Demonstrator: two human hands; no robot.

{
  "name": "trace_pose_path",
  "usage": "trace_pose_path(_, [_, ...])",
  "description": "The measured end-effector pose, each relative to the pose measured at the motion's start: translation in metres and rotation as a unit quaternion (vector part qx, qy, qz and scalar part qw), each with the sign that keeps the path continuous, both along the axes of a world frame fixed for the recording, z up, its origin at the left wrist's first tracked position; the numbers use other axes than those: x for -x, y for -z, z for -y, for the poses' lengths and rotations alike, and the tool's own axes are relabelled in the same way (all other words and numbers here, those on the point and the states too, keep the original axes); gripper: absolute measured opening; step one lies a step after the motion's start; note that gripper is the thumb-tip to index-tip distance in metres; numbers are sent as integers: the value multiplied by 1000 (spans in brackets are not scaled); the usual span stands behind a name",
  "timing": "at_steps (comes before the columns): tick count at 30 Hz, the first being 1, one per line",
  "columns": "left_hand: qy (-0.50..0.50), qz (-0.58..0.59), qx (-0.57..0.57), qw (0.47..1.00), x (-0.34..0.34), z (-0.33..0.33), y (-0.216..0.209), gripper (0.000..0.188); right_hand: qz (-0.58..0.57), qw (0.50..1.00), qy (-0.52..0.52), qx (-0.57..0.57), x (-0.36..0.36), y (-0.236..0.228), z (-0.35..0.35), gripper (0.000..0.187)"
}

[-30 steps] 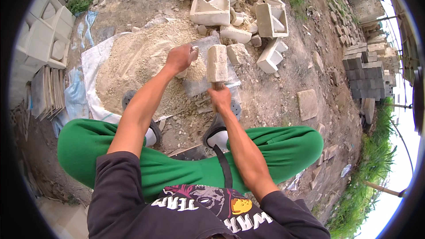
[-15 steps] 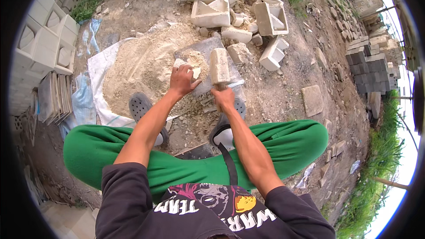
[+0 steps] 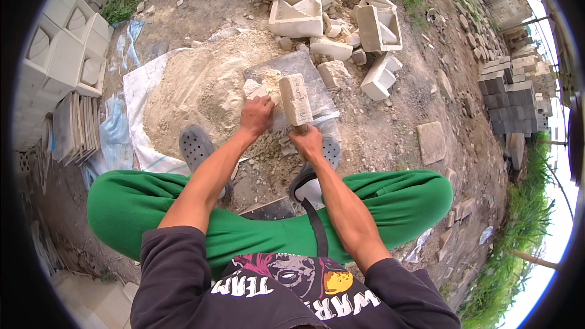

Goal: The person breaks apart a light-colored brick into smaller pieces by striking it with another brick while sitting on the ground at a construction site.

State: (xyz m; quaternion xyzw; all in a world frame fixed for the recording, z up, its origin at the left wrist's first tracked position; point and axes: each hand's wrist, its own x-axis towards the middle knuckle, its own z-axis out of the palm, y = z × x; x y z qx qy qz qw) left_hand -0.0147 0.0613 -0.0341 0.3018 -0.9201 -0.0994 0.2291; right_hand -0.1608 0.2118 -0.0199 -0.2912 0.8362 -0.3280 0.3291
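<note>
My right hand (image 3: 306,143) is closed round the short handle of a mallet (image 3: 295,99) with a thick, dusty, block-shaped head. The mallet head is over a dark flat slab (image 3: 311,79), just right of my other hand. My left hand (image 3: 257,116) has its fingers curled on a pale broken block piece (image 3: 253,89) at the slab's left side. Part of that piece is hidden by the fingers. Light crushed grit (image 3: 198,85) is heaped on a white sheet (image 3: 135,91) left of the slab.
Broken cream-coloured hollow blocks (image 3: 297,15) lie beyond the slab. Stacked pale blocks (image 3: 61,42) and thin boards (image 3: 78,131) stand at the left. Grey bricks (image 3: 509,100) are piled at the right, near grass (image 3: 518,219). My grey clogs (image 3: 196,146) flank the work spot.
The mallet head has swung left and lower, closer to my left hand. My left hand has shifted slightly right and nearer me, its fingers more curled.
</note>
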Motion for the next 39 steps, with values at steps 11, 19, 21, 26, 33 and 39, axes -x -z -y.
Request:
trace_pose_path(11, [34, 49, -63, 996, 0, 3, -2, 12, -88, 994, -10, 63, 1, -26, 23, 37])
trace_pose_path(19, [13, 94, -100, 990, 5, 5, -3, 16, 40, 999, 6, 12, 14, -20, 17, 43])
trace_pose_path(21, [9, 96, -112, 989, 2, 2, -4, 16, 32, 999, 8, 0, 13, -39, 29, 42])
trace_pose_path(26, [10, 78, -130, 988, 7, 0, -7, 17, -84, 996, -9, 15, 6, -22, 26, 35])
trace_pose_path(33, [11, 77, -140, 987, 4, 5, -8, 16, 33, 999, -1, -33, 8, -29, 19, 42])
trace_pose_path(39, [22, 75, -139, 987, 3, 2, -9, 15, -55, 997, 46, 24, 2, -64, 43, 35])
